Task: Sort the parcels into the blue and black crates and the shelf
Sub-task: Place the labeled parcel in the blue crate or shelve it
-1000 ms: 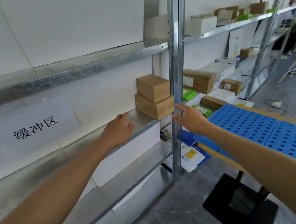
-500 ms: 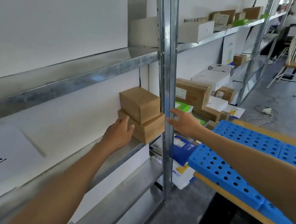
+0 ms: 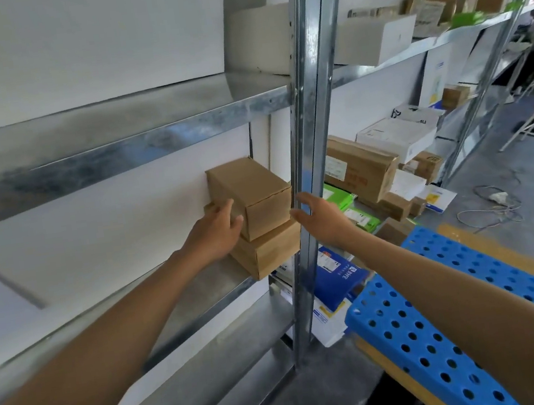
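Two brown cardboard parcels are stacked on the metal shelf (image 3: pixel 202 289) against the white wall. The upper parcel (image 3: pixel 254 190) sits a little askew on the lower parcel (image 3: pixel 272 252). My left hand (image 3: pixel 215 233) rests against the left side of the stack, fingers touching the upper parcel's left face. My right hand (image 3: pixel 320 215) is spread open just right of the stack, in front of the steel upright (image 3: pixel 308 163); whether its fingertips touch the parcel I cannot tell. A blue perforated crate (image 3: pixel 421 328) lies at the lower right.
The bay to the right holds several more parcels: a large brown box (image 3: pixel 359 169), white boxes (image 3: pixel 396 137), green packets (image 3: pixel 339 196) and blue-and-white mailers (image 3: pixel 336 274) lower down. An upper shelf (image 3: pixel 113 127) runs above. Cables (image 3: pixel 496 202) lie on the grey floor.
Both hands have moved forward to the stack; my left hand now touches the upper parcel's side and the right hand has risen beside it. The view has drawn closer to the shelf.
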